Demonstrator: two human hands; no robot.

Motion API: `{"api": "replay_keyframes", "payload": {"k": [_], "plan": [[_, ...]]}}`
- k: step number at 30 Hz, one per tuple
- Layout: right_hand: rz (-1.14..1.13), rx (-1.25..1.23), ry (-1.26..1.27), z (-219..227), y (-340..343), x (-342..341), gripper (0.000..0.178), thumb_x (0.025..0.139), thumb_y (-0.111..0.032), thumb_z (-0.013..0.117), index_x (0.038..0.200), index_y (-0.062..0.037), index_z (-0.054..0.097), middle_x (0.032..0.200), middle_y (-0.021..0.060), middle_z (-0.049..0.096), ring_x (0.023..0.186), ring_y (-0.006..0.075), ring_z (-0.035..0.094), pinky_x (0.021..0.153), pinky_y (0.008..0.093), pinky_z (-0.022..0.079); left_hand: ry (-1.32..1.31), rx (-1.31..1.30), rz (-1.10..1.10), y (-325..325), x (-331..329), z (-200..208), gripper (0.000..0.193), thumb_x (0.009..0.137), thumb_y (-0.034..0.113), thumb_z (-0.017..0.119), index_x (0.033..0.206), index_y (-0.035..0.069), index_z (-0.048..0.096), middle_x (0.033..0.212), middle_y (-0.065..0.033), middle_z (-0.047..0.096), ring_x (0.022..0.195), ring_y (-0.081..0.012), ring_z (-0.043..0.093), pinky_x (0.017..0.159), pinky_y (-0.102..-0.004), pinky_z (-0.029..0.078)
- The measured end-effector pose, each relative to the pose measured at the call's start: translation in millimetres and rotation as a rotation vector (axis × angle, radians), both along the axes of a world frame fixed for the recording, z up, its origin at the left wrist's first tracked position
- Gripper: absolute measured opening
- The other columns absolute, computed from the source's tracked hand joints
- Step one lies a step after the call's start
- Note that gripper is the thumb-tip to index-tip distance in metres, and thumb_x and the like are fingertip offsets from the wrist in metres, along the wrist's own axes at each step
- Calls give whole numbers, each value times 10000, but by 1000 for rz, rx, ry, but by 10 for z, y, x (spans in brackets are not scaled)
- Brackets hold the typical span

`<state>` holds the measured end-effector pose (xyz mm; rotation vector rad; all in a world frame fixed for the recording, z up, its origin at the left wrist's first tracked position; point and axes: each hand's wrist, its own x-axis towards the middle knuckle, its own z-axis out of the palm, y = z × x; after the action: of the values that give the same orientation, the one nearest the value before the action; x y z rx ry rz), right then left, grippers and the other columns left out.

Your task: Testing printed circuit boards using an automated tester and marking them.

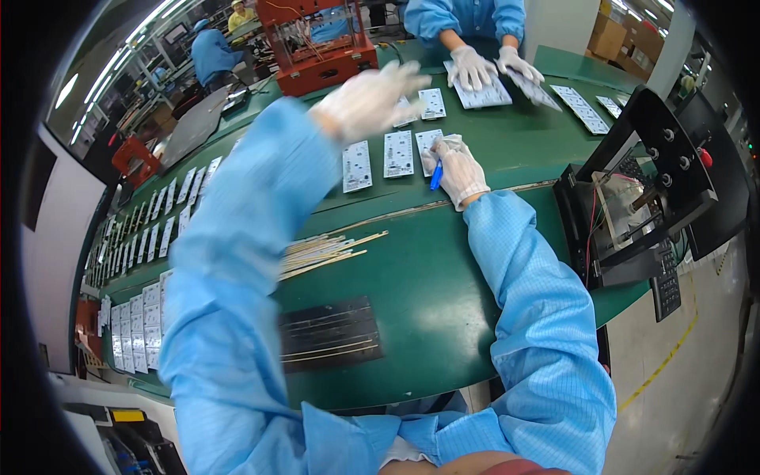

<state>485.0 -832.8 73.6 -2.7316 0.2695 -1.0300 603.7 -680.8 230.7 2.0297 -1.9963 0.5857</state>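
Person w/ lt blue sleeves & white gloves at a green table (427, 309). R hand (461, 170) is curled round a blue pen (436, 176), visible end pointing near, at the R edge of a white board (425, 141); can't tell if fingers touch it. L hand (372, 103) is blurred, farther off & to the left, fingers stretched out; can't tell if anything's under the palm.

Just left of the R hand's board: a 2nd board (398, 154), then a 3rd (357, 166), all flat on the table. A smaller board (432, 104) lies on the far side, btwn L hand & co-worker's gloved hands (472, 68), which are on more boards (484, 96).

Near side: bundle of thin sticks (336, 252), then a dark mat (328, 324) w/ a few sticks on it. Right: black fixture (681, 190). Far left: red rig (324, 77).
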Motion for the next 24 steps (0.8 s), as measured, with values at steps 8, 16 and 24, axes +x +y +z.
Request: {"api": "replay_keyframes", "payload": {"k": [8,16,24], "plan": [[-261,94,-216,27,129,9,243,887,-286,457,891,-67,563,718,200,607,643,348,607,600,442,491,56,582,317,2792,-1856,-668,706,825,611,373,1217,33,477,1258,-157,442,1213,-340,363,998,-552,246],[-434,305,-314,0,457,-257,263,903,-274,455,874,-34,557,700,232,588,633,405,579,587,493,468,185,135,398,2373,-2271,-1184,474,867,481,413,1140,126,568,1249,-62,490,1195,-323,392,1009,-556,232],[-291,112,-361,2,413,-486,275,901,-265,472,860,5,502,632,239,564,585,403,568,507,480,452,134,-10,432,1630,-2252,-1463,129,741,255,580,707,131,598,687,-36,562,678,-205,547,565,-355,415]]}}
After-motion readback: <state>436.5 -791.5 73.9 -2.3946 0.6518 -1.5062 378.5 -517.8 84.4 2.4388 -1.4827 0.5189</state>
